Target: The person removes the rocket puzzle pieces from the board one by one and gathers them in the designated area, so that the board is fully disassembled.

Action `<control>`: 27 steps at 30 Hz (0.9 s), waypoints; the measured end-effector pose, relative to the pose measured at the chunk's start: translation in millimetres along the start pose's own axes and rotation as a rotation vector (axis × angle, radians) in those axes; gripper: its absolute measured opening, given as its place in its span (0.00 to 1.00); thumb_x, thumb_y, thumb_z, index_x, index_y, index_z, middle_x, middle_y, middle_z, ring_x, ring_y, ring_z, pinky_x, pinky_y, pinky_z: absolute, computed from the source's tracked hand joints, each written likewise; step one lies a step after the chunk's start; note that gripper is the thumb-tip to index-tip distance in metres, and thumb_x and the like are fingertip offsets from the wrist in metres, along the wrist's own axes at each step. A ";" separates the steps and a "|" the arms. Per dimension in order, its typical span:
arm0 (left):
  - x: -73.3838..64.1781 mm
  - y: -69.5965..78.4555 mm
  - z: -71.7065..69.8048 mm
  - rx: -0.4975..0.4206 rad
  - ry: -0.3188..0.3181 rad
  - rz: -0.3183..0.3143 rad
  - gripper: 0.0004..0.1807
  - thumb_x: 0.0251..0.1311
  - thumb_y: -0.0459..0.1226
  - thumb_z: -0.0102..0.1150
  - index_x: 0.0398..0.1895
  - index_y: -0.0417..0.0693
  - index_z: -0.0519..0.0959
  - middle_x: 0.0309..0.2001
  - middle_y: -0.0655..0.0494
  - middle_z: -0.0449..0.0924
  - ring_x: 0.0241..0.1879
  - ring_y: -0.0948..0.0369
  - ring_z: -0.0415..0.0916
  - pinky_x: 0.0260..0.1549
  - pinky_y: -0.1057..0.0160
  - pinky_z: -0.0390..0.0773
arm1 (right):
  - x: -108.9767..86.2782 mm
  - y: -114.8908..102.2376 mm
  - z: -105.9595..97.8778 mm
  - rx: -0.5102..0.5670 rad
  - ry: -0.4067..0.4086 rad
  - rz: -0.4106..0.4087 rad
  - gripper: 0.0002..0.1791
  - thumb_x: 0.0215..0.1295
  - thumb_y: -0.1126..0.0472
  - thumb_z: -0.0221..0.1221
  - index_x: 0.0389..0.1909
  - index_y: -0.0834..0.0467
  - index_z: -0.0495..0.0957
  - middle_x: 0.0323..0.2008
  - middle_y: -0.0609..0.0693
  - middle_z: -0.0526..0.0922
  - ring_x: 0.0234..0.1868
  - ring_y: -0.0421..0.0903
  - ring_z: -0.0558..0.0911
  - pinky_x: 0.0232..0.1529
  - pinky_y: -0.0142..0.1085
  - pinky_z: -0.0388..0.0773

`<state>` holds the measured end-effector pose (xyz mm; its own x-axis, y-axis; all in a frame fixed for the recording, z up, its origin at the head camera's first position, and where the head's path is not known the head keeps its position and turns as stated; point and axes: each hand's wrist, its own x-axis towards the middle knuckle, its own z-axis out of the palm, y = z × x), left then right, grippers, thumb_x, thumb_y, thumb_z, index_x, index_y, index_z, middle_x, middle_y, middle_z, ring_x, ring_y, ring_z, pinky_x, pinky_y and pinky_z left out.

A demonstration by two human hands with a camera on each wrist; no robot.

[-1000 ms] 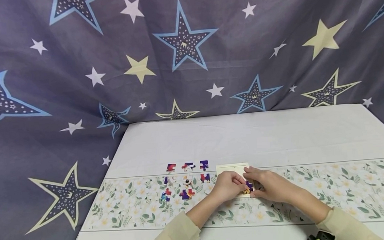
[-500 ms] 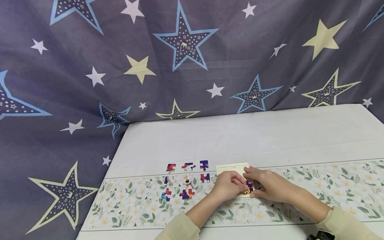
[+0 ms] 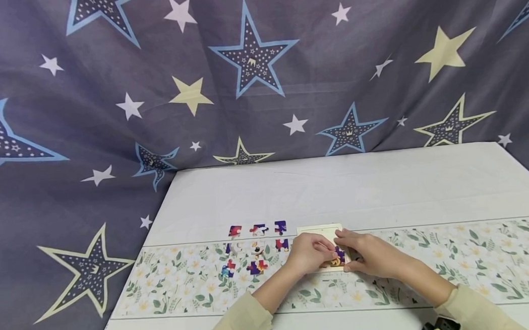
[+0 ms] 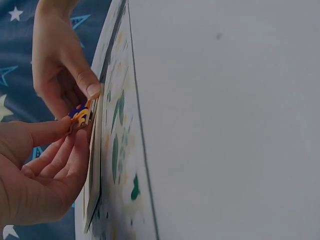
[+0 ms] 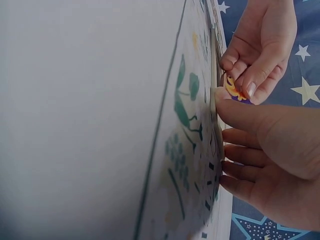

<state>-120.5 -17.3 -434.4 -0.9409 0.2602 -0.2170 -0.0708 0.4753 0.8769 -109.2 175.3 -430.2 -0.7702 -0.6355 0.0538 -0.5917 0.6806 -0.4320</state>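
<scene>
Between the thumb and fingers of my left hand [image 3: 307, 254] is a purple and yellow jigsaw piece [image 4: 80, 116], held tilted over the lower right part of a cream puzzle tray [image 3: 319, 228]. My right hand [image 3: 373, 255] grips the tray's right side, its thumb at the near corner and its fingers spread along the edge. In the right wrist view the piece [image 5: 234, 89] shows just past the right thumb. Both hands cover much of the tray's inside.
Left of the tray, several loose jigsaw pieces [image 3: 257, 248] lie face up in rows. A floral strip [image 3: 171, 281] runs across the white table [image 3: 366, 189]. Behind it hangs a dark curtain [image 3: 148, 56] with stars.
My left hand has shifted slightly left with the piece, which now looks more tilted. My right hand stays at the tray's right side.
</scene>
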 end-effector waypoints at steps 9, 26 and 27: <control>-1.6 -3.5 -11.2 -0.037 0.024 -0.038 0.02 0.50 0.33 0.69 0.28 0.44 0.86 0.22 0.55 0.85 0.18 0.69 0.76 0.21 0.71 0.78 | -0.1 -0.5 -0.8 0.002 0.002 -0.001 0.32 0.55 0.55 0.67 0.59 0.67 0.74 0.63 0.65 0.72 0.65 0.64 0.71 0.58 0.52 0.73; -8.6 -11.8 -39.1 -0.195 0.043 -0.073 0.06 0.52 0.30 0.67 0.34 0.36 0.84 0.30 0.44 0.87 0.23 0.65 0.82 0.29 0.66 0.84 | -0.7 0.9 -0.4 0.026 -0.002 0.001 0.32 0.56 0.56 0.67 0.60 0.66 0.73 0.64 0.65 0.71 0.65 0.64 0.70 0.58 0.52 0.73; -9.5 -12.7 -41.1 -0.190 0.046 -0.071 0.07 0.52 0.30 0.67 0.35 0.36 0.84 0.30 0.44 0.87 0.22 0.65 0.82 0.29 0.66 0.84 | -0.8 0.8 -0.4 0.026 -0.002 0.001 0.32 0.56 0.56 0.67 0.60 0.66 0.73 0.64 0.65 0.71 0.65 0.64 0.70 0.58 0.52 0.73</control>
<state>-124.3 -60.3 -425.9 -0.9450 0.1910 -0.2656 -0.1951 0.3229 0.9261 -109.2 176.5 -430.2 -0.7702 -0.6357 0.0520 -0.5849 0.6713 -0.4554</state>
